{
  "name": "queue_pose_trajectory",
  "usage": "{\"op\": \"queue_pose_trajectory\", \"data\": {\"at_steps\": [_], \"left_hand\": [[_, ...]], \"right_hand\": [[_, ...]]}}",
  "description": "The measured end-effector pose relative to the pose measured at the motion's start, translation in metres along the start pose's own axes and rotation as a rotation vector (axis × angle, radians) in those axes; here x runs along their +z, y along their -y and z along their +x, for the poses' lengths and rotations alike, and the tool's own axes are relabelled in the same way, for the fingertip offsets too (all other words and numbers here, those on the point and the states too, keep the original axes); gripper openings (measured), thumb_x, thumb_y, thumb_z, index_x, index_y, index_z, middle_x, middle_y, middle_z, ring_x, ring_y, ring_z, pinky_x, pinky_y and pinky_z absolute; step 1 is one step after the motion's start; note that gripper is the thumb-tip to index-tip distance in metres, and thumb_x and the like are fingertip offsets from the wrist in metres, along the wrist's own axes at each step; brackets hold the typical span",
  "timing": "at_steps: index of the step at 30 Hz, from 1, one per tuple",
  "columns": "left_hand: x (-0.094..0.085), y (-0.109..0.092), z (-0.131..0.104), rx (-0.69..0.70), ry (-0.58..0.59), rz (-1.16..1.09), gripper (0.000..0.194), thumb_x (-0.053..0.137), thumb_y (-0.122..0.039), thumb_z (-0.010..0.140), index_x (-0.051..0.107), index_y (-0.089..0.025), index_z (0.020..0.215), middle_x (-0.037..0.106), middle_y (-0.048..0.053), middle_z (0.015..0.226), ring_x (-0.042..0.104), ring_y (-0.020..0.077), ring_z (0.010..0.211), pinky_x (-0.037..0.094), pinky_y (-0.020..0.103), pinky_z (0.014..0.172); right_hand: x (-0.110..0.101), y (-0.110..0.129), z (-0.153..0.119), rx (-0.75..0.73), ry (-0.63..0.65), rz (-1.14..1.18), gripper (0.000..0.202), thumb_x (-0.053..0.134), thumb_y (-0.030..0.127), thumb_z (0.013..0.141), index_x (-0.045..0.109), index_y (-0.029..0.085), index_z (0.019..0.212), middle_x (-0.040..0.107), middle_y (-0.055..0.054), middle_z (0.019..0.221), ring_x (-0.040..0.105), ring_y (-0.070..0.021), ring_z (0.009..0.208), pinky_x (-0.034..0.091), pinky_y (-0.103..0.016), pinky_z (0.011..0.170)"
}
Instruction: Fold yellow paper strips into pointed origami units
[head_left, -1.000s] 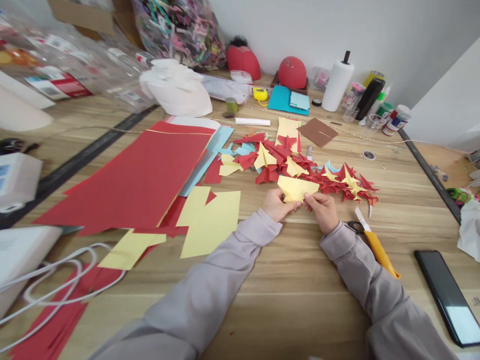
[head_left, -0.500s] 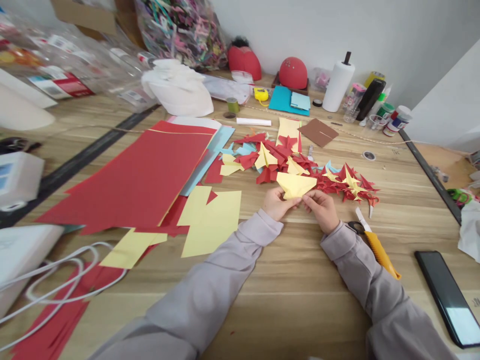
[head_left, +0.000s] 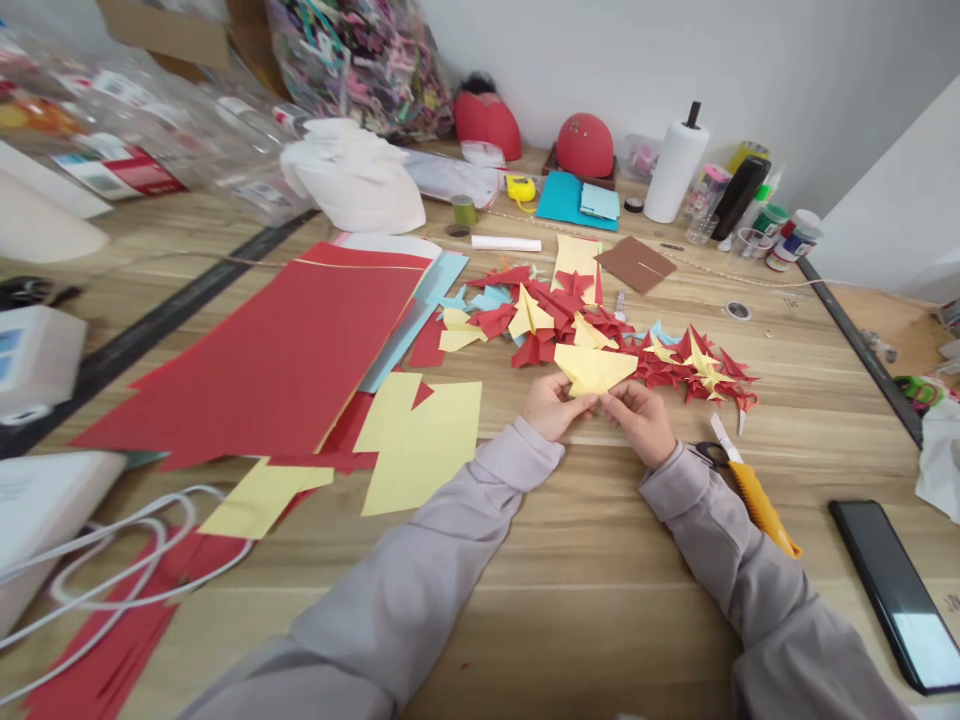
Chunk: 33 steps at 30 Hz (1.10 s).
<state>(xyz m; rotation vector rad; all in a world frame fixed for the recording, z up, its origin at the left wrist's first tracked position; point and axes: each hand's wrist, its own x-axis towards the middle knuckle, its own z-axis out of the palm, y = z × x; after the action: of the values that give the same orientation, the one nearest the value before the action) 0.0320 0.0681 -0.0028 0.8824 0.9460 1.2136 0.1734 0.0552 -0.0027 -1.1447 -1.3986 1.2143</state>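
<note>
A folded piece of yellow paper [head_left: 595,368] is held up between my two hands, its wide edge away from me and its narrow end at my fingertips. My left hand [head_left: 553,407] pinches the near end from the left. From the right, my right hand [head_left: 643,418] grips the same end, and the fingertips almost meet. Just beyond lies a heap of folded red paper shapes [head_left: 531,347], with yellow and light blue ones mixed in. One yellow folded shape [head_left: 530,312] rests on top of the heap.
Large red sheets [head_left: 270,350] and cut yellow pieces [head_left: 431,450] lie to the left. An orange-handled cutter [head_left: 761,508], scissors [head_left: 712,455] and a phone [head_left: 896,595] are on the right. A white cable [head_left: 154,570] loops at lower left. Tubs [head_left: 795,240] stand at the back right.
My right fingers have shifted slightly left along the paper's near end, closer to my left fingertips. The paper stays in both hands, and the things on the table have not moved.
</note>
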Motion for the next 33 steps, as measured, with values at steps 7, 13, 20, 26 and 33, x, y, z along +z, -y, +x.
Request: {"op": "queue_pose_trajectory", "data": {"at_steps": [7, 13, 20, 26, 33], "left_hand": [[-0.002, -0.002, -0.001, 0.019, 0.065, 0.017, 0.04, 0.081, -0.027, 0.044, 0.062, -0.007, 0.073, 0.064, 0.002, 0.06, 0.054, 0.0093, 0.046, 0.046, 0.022, 0.043], [-0.003, -0.002, 0.0, 0.024, 0.088, 0.048, 0.04, 0.082, -0.029, 0.045, 0.06, -0.008, 0.071, 0.06, 0.0, 0.055, 0.049, 0.0073, 0.04, 0.042, 0.021, 0.038], [-0.006, -0.002, 0.001, 0.024, 0.176, 0.026, 0.04, 0.081, -0.033, 0.048, 0.061, -0.009, 0.073, 0.059, -0.001, 0.053, 0.046, 0.006, 0.037, 0.038, 0.02, 0.034], [-0.007, -0.003, 0.001, 0.006, 0.192, 0.028, 0.039, 0.081, -0.032, 0.049, 0.062, -0.009, 0.074, 0.059, -0.001, 0.052, 0.045, 0.0057, 0.035, 0.037, 0.019, 0.033], [-0.004, -0.006, -0.003, 0.022, 0.14, 0.059, 0.041, 0.081, -0.034, 0.047, 0.062, -0.01, 0.073, 0.059, -0.001, 0.054, 0.043, 0.0051, 0.034, 0.035, 0.02, 0.032]], "right_hand": [[-0.001, -0.004, 0.0, -0.023, 0.037, 0.024, 0.032, 0.064, 0.046, 0.071, 0.053, 0.017, 0.067, 0.055, 0.002, 0.056, 0.047, -0.0085, 0.05, 0.037, -0.023, 0.051], [-0.002, 0.003, 0.001, 0.022, 0.066, 0.066, 0.034, 0.068, 0.049, 0.067, 0.055, 0.017, 0.066, 0.058, 0.002, 0.056, 0.049, -0.0087, 0.05, 0.039, -0.023, 0.05], [-0.005, 0.007, 0.002, 0.072, 0.141, 0.12, 0.032, 0.068, 0.048, 0.067, 0.059, 0.017, 0.068, 0.064, -0.001, 0.064, 0.054, -0.0093, 0.052, 0.038, -0.022, 0.049], [-0.007, 0.006, 0.002, 0.084, 0.153, 0.131, 0.031, 0.068, 0.046, 0.068, 0.061, 0.016, 0.067, 0.065, -0.001, 0.064, 0.056, -0.0093, 0.052, 0.037, -0.021, 0.048], [-0.002, 0.007, 0.001, 0.071, 0.05, 0.144, 0.031, 0.071, 0.046, 0.064, 0.059, 0.017, 0.066, 0.061, 0.001, 0.057, 0.05, -0.009, 0.049, 0.039, -0.022, 0.047]]}}
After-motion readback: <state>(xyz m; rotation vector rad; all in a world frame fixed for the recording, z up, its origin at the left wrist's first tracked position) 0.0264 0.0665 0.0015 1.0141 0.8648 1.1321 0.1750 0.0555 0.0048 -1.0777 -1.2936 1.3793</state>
